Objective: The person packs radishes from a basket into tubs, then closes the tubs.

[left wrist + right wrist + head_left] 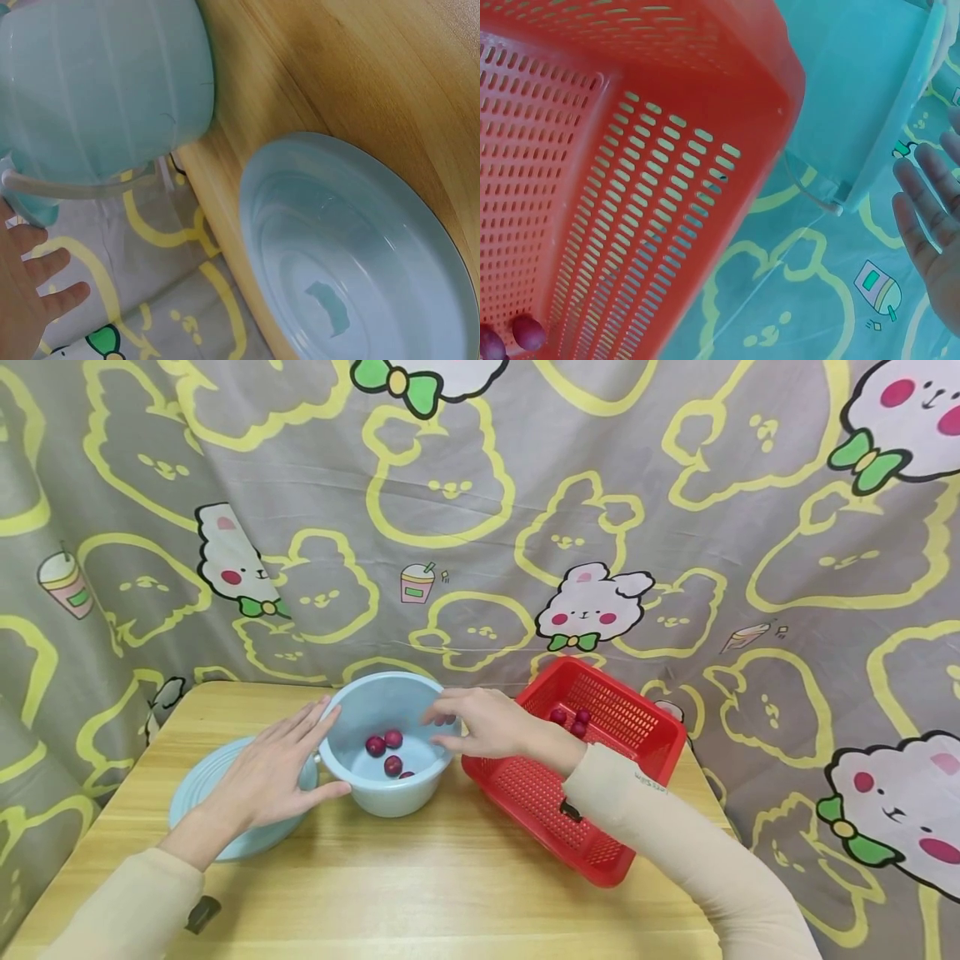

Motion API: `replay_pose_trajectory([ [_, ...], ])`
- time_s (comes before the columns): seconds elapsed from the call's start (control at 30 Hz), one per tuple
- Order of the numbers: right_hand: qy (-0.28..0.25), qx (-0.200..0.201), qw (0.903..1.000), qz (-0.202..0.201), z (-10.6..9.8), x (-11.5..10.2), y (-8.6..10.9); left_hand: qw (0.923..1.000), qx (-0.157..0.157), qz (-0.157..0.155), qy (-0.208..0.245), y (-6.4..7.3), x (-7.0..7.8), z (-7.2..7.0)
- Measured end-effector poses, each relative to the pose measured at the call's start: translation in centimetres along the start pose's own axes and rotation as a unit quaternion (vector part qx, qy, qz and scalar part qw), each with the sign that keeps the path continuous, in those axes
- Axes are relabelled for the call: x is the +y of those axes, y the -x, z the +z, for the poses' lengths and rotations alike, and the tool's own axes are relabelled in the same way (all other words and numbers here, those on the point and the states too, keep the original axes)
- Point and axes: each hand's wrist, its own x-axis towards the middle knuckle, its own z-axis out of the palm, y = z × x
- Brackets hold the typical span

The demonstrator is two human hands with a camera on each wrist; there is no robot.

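A light blue bucket (393,802) stands on the table with several dark red plums (376,746) on its bottom. My left hand (273,768) lies along its left side, fingers extended, fingertips at the rim. Over the bucket's right rim hovers my right hand (487,722), fingers loosely bent with nothing visible between them. To the right, a red perforated basket (626,706) holds three visible plums (558,717) near its far end; my right forearm crosses above it and hides part of it. In the right wrist view, the right hand's fingers (915,180) are spread beside the bucket (847,82).
A round blue lid (198,793) lies on the wooden table (390,885) left of the bucket, partly under my left hand and forearm. A pale handle (82,187) hangs at the bucket's side. A patterned grey curtain (315,485) rises right behind the table.
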Motion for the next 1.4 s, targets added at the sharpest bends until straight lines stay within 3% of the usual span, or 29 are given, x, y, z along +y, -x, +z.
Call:
replay_pose_trajectory([
  [0.2, -0.01, 0.015, 0.9998, 0.0, -0.7, 0.1, 1.0, 1.0, -0.002, -0.001, -0.001, 0.0, 0.0, -0.1],
  [0.43, -0.027, 0.023, 0.9986, 0.039, -1.6, 1.4, 2.4, 1.0, -0.002, 0.001, -0.002, 0.0, 0.0, -0.1],
  [0.87, -0.012, 0.082, 0.9926, 0.089, -3.2, 5.7, 4.8, 1.0, -0.002, -0.001, -0.001, 0.0, 0.1, -0.1],
  [1.4, -0.008, 0.091, 0.9819, 0.166, -3.0, 11.1, 6.8, 1.0, -0.006, -0.003, -0.004, 0.1, 0.0, 0.0],
])
